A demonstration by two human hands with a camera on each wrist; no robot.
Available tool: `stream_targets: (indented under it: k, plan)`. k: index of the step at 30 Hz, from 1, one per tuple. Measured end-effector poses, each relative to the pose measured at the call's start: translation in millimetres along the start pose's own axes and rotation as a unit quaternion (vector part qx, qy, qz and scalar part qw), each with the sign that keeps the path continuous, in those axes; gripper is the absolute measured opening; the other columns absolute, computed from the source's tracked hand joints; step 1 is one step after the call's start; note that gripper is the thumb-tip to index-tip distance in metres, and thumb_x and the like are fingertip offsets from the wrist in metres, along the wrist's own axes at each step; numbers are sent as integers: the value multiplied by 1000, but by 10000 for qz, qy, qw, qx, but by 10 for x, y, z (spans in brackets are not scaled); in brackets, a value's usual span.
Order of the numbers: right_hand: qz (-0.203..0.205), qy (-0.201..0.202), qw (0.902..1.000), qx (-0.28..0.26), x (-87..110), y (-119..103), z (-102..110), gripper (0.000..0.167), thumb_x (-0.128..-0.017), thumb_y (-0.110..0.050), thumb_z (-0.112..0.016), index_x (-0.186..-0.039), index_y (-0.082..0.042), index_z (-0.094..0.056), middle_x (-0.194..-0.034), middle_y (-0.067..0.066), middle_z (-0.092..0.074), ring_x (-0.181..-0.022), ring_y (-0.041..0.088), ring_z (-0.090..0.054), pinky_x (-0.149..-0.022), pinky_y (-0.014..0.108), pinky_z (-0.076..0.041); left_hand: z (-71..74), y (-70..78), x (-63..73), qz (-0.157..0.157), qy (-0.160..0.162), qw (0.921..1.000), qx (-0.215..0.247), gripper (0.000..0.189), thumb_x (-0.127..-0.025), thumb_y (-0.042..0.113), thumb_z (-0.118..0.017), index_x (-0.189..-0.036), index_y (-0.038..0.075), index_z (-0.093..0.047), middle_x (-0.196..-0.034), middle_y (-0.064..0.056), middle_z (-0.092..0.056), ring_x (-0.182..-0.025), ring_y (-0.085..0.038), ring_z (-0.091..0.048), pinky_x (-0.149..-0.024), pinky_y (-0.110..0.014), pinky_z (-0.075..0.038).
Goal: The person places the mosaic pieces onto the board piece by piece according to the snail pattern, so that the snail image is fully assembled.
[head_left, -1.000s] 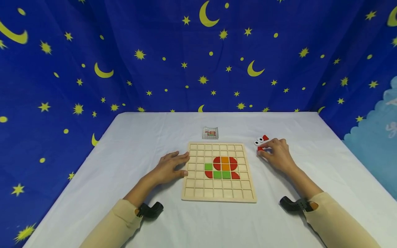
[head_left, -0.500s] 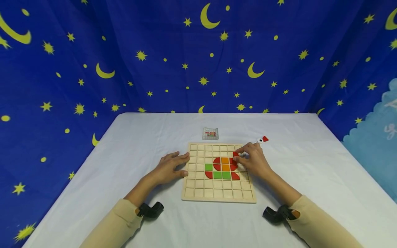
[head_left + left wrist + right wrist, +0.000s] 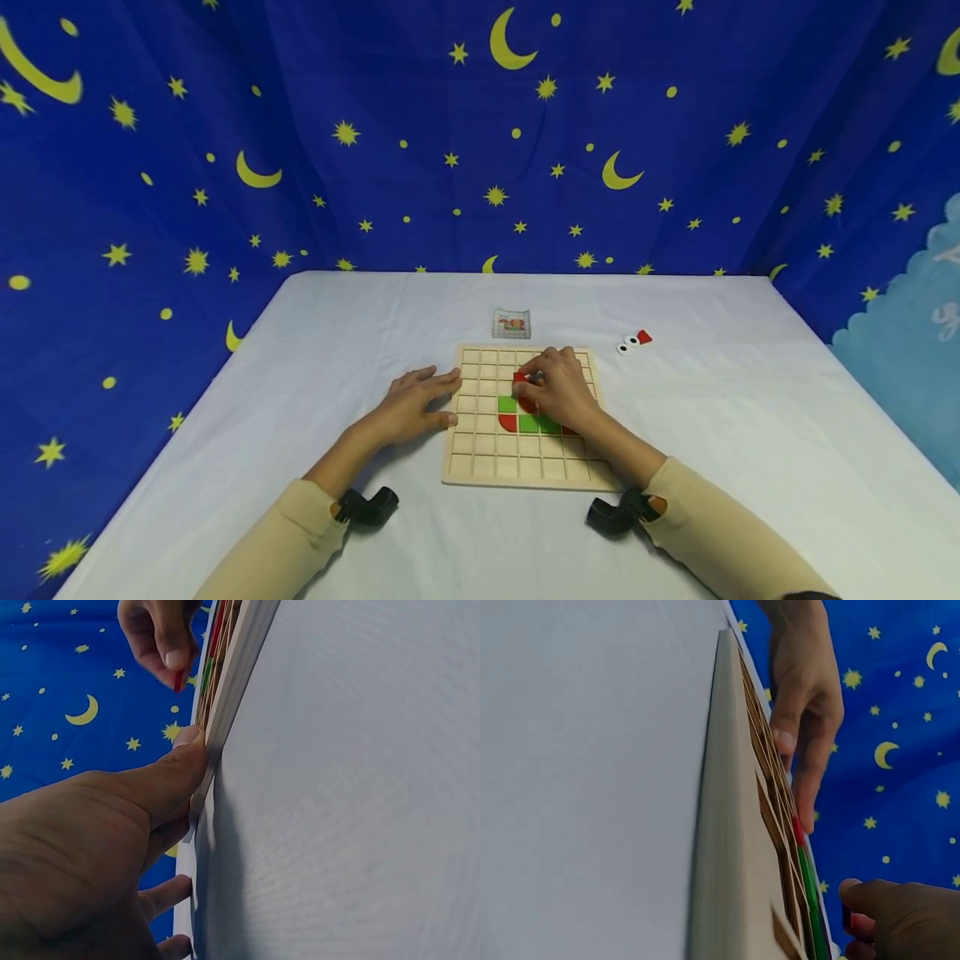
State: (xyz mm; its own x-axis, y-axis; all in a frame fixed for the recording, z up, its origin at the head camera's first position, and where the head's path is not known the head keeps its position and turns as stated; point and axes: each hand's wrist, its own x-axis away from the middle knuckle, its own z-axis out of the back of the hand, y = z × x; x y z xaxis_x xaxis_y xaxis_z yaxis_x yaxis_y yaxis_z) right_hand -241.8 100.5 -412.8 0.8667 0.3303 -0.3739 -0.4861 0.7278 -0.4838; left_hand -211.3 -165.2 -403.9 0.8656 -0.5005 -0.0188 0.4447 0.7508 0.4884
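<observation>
My left hand [image 3: 408, 408] rests at the left edge of a wooden grid board [image 3: 495, 467], thumb and fingertips on its rim, fingers spread. Over the middle of the board, my right hand [image 3: 562, 387] pinches a small red tile [image 3: 519, 380] between thumb and fingertips. In the left wrist view that red tile [image 3: 178, 680] shows held just above the board. Set in the grid are a green tile [image 3: 507, 404], a rounded red tile [image 3: 507, 422] and more green tiles [image 3: 529, 423]. The orange tiles are hidden beneath my right hand.
Behind the board lies a small clear-looking card [image 3: 512, 323] with a printed grid picture. Two white eye pieces [image 3: 628, 344] and a red piece [image 3: 644, 337] lie on the white tablecloth [image 3: 720, 367] at the right. A blue star-patterned curtain [image 3: 420, 108] stands behind the table.
My right hand has picked up the red tile beside the eye pieces and carried it left over the board. The left hand stays at the board's edge.
</observation>
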Motion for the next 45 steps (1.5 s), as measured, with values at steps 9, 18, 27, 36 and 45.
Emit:
stream_targets:
  k: [9, 18, 27, 36, 45]
  plan:
    - [232, -53, 9996, 179, -84, -65, -133, 23, -77, -27, -78, -92, -11, -75, -87, 6, -68, -80, 20, -49, -75, 37, -37, -9, -8, -2, 14, -5, 10000, 30, 62, -89, 36, -63, -141, 11, -43, -153, -3, -35, -143, -39, -23, -111, -64, -14]
    - [270, -68, 9991, 319, -78, -67, -151, 23, -78, -29, -77, -92, -12, -75, -88, 6, -64, -83, 22, -47, -75, 39, -37, 17, 8, 4, 10, 10, 10000, 24, 62, -88, 35, -64, -142, 11, -43, -152, -3, -35, -143, -39, -22, -111, -63, -14]
    - [248, -129, 9993, 246, -56, -86, -146, 23, -78, -29, -77, -92, -12, -75, -88, 6, -62, -84, 23, -45, -74, 39, -36, 18, 16, 4, 36, 6, 10000, 54, 62, -88, 34, -64, -141, 11, -43, -153, -3, -35, -143, -39, -23, -111, -63, -14]
    - [238, -99, 9992, 292, -45, -74, -127, 25, -79, -32, -75, -94, -13, -75, -90, 6, -62, -85, 23, -45, -75, 38, -36, 11, 11, -3, 36, 22, 10000, 7, 61, -88, 34, -64, -141, 11, -44, -152, -3, -36, -143, -39, -23, -111, -63, -15]
    - [145, 37, 9997, 175, -42, 37, 17, 23, -81, -28, -74, -96, -10, -75, -89, 7, -62, -87, 24, -45, -77, 40, -34, 9, 15, 2, 48, 29, 10000, 4, 62, -88, 34, -65, -141, 12, -43, -152, -2, -36, -143, -39, -23, -111, -63, -15]
